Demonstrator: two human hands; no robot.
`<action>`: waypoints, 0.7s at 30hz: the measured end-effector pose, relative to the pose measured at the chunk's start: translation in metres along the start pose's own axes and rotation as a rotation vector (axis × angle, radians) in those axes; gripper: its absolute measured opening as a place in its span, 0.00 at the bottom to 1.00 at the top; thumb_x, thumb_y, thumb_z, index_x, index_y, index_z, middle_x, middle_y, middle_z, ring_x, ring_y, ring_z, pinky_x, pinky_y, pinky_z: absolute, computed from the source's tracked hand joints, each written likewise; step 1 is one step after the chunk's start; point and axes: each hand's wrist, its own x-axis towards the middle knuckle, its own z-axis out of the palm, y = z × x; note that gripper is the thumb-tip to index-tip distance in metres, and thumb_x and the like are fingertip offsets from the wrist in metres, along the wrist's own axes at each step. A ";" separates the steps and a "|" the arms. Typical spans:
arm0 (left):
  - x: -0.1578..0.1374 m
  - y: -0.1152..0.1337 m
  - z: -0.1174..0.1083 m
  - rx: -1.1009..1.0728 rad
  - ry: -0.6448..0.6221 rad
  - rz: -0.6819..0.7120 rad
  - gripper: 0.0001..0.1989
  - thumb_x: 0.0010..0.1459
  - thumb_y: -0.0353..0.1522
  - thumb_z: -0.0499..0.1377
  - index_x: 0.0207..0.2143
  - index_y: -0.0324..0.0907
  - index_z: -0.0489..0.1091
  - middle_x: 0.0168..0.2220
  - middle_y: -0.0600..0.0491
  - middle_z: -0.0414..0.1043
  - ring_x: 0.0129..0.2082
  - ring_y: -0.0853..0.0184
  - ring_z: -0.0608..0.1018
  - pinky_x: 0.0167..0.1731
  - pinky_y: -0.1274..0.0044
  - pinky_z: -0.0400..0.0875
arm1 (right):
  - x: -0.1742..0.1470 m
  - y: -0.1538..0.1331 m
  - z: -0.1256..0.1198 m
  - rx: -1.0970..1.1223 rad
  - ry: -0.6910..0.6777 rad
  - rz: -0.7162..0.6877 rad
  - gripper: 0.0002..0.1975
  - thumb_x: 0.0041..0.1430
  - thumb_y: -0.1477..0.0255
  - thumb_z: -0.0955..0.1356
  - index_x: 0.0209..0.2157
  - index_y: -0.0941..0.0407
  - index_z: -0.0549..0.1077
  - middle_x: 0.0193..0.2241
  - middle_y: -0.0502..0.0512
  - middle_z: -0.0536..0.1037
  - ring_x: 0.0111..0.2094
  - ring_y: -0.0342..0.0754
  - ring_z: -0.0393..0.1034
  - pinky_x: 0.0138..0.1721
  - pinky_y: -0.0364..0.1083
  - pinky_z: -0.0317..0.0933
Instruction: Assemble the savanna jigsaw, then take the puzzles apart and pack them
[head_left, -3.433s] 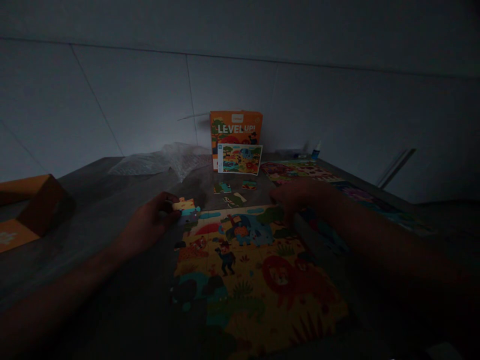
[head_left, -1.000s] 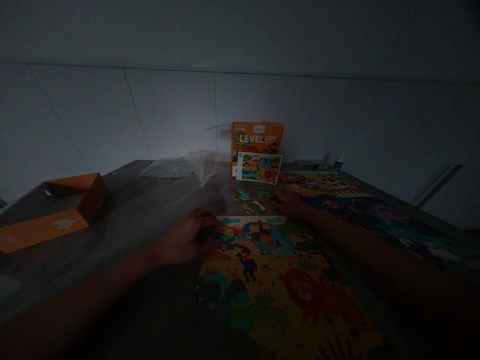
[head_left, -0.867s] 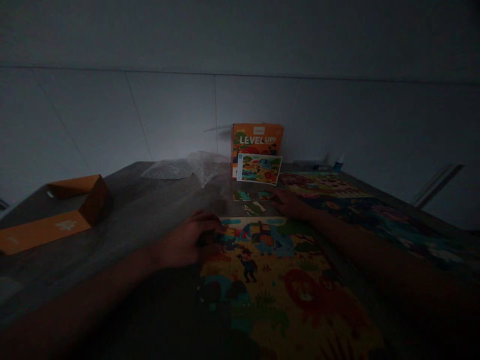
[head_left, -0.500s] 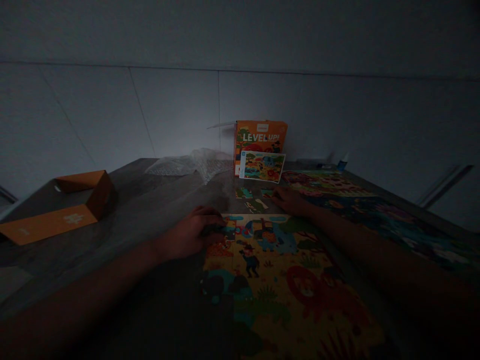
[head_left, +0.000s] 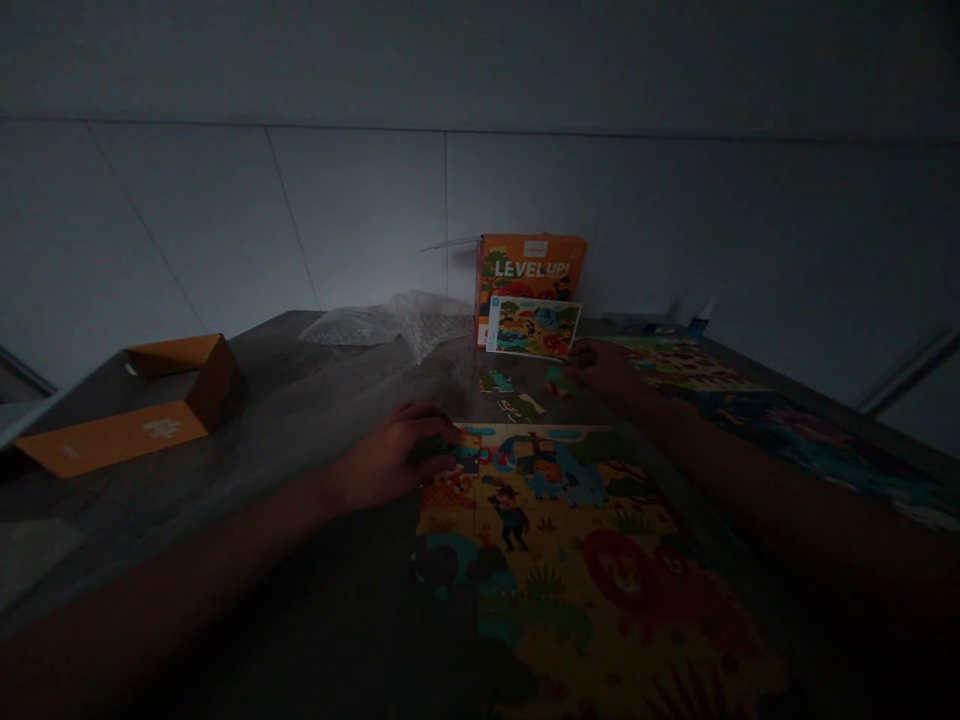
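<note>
My left hand is at the far left corner of a jigsaw puzzle with a safari picture. Its thumb and fingers close around a dark green puzzle piece, mostly hidden by the fingers, beside the assembled part. Beyond the puzzle's far edge, my right hand pinches another puzzle piece, blurred and tilted off the table. Two loose pieces lie nearby: a teal and green one and a green and cream one.
An orange "LEVEL UP!" box stands behind, with a picture card leaning on it. Bubble wrap and an orange box part lie left. More puzzles and a small bottle are right.
My right hand has lifted a puzzle piece from the table and drawn it slightly right. My left hand stays at the puzzle's corner. The whole view has shifted a little.
</note>
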 end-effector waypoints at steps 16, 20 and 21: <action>-0.011 0.022 -0.022 -0.636 -0.569 -0.161 0.08 0.54 0.35 0.65 0.35 0.41 0.74 0.29 0.55 0.76 0.25 0.72 0.75 0.22 0.84 0.67 | -0.146 -0.113 0.061 0.524 -0.560 -0.275 0.05 0.50 0.71 0.72 0.27 0.57 0.75 0.24 0.49 0.75 0.27 0.44 0.68 0.28 0.42 0.57; -0.012 0.028 -0.024 -0.502 -0.619 -0.072 0.06 0.52 0.33 0.67 0.29 0.41 0.74 0.23 0.59 0.71 0.22 0.74 0.72 0.21 0.85 0.65 | -0.145 -0.114 0.058 0.556 -0.564 -0.228 0.02 0.50 0.74 0.71 0.27 0.57 0.74 0.27 0.50 0.77 0.29 0.46 0.71 0.31 0.44 0.60; -0.012 0.030 -0.024 -0.456 -0.617 -0.037 0.06 0.51 0.32 0.67 0.28 0.41 0.73 0.22 0.59 0.71 0.22 0.74 0.71 0.20 0.86 0.63 | -0.146 -0.114 0.058 0.570 -0.555 -0.218 0.02 0.50 0.74 0.71 0.27 0.57 0.73 0.27 0.50 0.77 0.30 0.46 0.71 0.32 0.44 0.61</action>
